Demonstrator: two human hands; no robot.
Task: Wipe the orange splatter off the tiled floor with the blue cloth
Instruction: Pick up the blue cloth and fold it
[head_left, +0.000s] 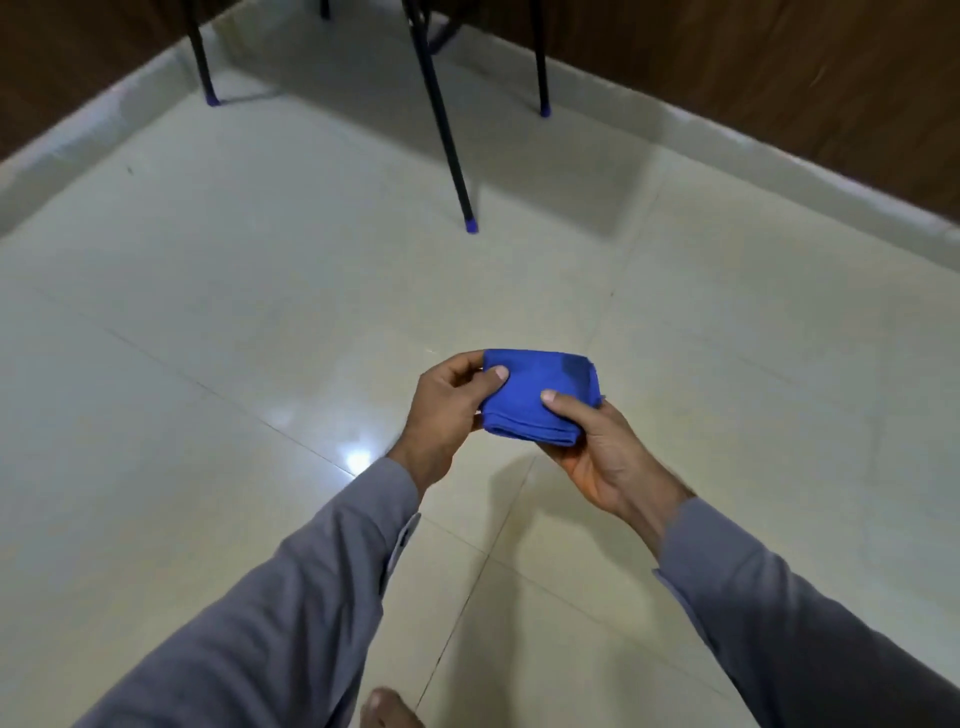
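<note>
A blue cloth (535, 387), folded into a thick square, is held above the cream tiled floor (234, 291) at the middle of the view. My left hand (447, 410) pinches its left edge, thumb on top. My right hand (597, 452) grips it from below and the right, thumb pressed on the top face. Both arms wear grey sleeves. No orange splatter shows on the tiles in view.
Black metal furniture legs with blue feet stand ahead: one near the middle (470, 224), others further back left (212, 98) and right (544, 110). A dark wood wall with a pale skirting (779, 171) runs along the back. A bare foot (387, 709) is at the bottom edge.
</note>
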